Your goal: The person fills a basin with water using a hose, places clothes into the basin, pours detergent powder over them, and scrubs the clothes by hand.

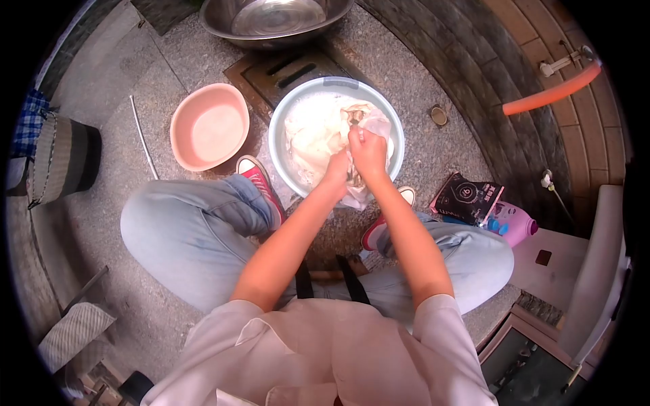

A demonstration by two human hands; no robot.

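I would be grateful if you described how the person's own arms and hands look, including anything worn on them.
The left hand and right hand are ungloved. Both forearms are bare, with no watch or bracelet visible at the wrists. Loose, pale short sleeves, matching the plain light shirt, end near the elbows.

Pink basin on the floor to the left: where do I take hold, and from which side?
Probably best by the left rim of the pink basin, coming from above and the left. It stands upright with that edge exposed, and bare floor lies between it and the thin white rod. Its right side sits nearer the pale blue basin.
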